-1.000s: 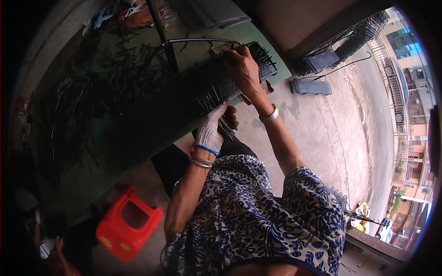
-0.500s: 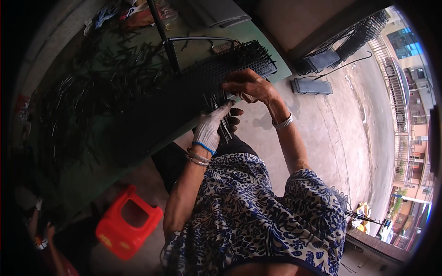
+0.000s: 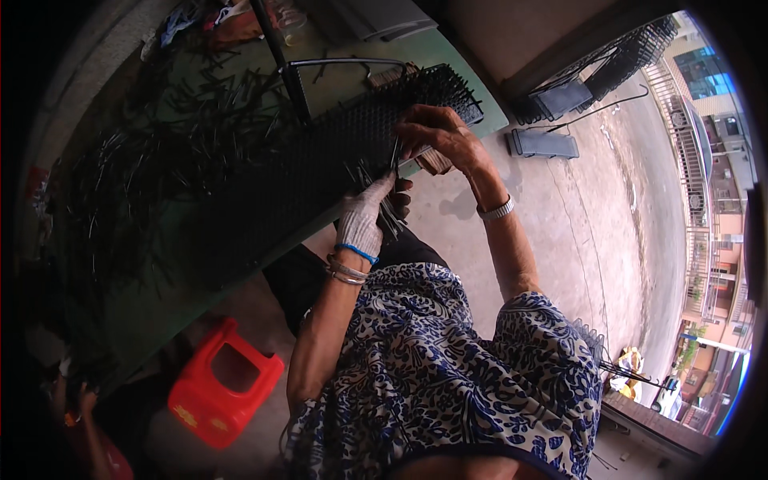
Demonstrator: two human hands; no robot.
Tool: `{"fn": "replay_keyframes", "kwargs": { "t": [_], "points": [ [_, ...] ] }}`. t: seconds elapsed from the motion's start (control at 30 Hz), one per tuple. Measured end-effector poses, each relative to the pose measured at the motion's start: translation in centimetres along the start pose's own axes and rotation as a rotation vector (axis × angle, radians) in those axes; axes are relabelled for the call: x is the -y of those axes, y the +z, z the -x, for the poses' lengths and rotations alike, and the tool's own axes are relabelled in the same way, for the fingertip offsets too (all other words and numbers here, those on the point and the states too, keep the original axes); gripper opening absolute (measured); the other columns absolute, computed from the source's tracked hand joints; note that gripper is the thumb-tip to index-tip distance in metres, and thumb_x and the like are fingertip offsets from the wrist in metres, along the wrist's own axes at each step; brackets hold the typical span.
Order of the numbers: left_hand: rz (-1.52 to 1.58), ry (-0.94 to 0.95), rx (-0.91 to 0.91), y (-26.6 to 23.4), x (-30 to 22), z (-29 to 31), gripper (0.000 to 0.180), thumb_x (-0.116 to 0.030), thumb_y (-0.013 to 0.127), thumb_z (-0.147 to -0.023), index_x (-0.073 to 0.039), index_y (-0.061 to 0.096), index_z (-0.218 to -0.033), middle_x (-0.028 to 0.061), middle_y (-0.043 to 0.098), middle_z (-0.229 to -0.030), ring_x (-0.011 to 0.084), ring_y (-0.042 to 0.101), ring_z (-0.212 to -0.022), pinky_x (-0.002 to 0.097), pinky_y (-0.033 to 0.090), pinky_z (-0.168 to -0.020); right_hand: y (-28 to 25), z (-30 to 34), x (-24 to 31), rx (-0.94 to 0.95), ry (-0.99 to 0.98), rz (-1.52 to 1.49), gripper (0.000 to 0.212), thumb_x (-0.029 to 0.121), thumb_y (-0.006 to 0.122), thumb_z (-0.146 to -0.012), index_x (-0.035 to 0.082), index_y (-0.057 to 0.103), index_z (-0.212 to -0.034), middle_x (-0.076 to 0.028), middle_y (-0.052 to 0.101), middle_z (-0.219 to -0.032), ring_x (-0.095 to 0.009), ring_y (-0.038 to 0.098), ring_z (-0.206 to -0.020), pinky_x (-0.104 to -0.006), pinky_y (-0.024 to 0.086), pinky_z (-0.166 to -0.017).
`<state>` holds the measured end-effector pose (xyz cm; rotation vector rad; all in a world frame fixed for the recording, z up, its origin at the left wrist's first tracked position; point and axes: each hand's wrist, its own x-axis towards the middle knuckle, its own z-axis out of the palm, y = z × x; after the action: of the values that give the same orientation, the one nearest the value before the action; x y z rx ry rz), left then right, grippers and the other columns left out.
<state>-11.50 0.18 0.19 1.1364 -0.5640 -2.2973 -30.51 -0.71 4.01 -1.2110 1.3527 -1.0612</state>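
Presently, your left hand (image 3: 364, 220), in a white knitted glove with a blue cuff edge, is grasping a bundle of thin dark strips (image 3: 390, 222) at the near edge of the desk (image 3: 492, 118). Your right hand (image 3: 444, 138) is bare, with a metal-banded wristwatch (image 3: 496, 210); its fingers are bent just above the bundle, near one thin upright strip, but I cannot tell whether they pinch it. Beside your hands, the long black perforated panel (image 3: 344, 132) lies slantwise on the green desk, and many short dark pieces stand crowded at its right end. On the left of the desk, loose dark strips (image 3: 192, 136) are spread in a disordered heap. Below, a red plastic stool (image 3: 210, 404) is on the floor, to the left of your left forearm.
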Motion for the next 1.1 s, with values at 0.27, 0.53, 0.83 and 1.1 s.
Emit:
{"fn": "replay_keyframes", "kwargs": {
  "t": [0.27, 0.53, 0.83, 1.1],
  "points": [
    [0.025, 0.010, -0.015, -0.2, -0.1, -0.1, 0.016, -0.019, 0.069, -0.086, -0.003, 0.066, -0.088, 0.0077, 0.066, -0.070, 0.0137, 0.057, -0.049, 0.0262, 0.047, -0.043, -0.2, 0.3, -0.2, -0.034, 0.004, -0.006, 0.019, 0.017, 0.062, -0.090, -0.002, 0.061, -0.091, -0.009, 0.066, -0.074, -0.016, 0.067, -0.071, -0.0262, 0.054, -0.066],
    [-0.118, 0.102, -0.045, -0.5, 0.3, 0.0, 0.013, -0.015, 0.069, -0.085, -0.004, 0.064, -0.080, 0.0046, 0.062, -0.063, 0.0123, 0.054, -0.044, 0.0258, 0.046, -0.041, -0.6, 0.6, -0.1, -0.053, -0.048, 0.062, 0.016, 0.014, 0.059, -0.093, -0.002, 0.058, -0.092, -0.009, 0.066, -0.078, -0.017, 0.068, -0.073, -0.0264, 0.054, -0.068],
    [-0.030, 0.033, -0.176, 0.5, -0.3, 0.2, 0.017, -0.016, 0.071, -0.083, 0.000, 0.064, -0.080, 0.0080, 0.063, -0.065, 0.0151, 0.055, -0.044, 0.0277, 0.046, -0.039, 1.2, 1.4, 0.9, -0.173, -0.310, 0.482, 0.006, 0.007, 0.060, -0.090, 0.001, 0.058, -0.090, -0.005, 0.066, -0.076, -0.012, 0.065, -0.071, -0.0251, 0.051, -0.065],
    [0.154, -0.061, -0.146, 1.6, -1.1, -0.1, 0.017, -0.015, 0.069, -0.083, 0.001, 0.065, -0.078, 0.0075, 0.063, -0.064, 0.0155, 0.055, -0.043, 0.0283, 0.047, -0.040, 3.1, 3.7, 2.0, -0.357, -0.447, 0.552, 0.006, 0.004, 0.061, -0.088, 0.001, 0.058, -0.092, -0.007, 0.067, -0.079, -0.015, 0.066, -0.072, -0.0265, 0.051, -0.064]
  ]
}}
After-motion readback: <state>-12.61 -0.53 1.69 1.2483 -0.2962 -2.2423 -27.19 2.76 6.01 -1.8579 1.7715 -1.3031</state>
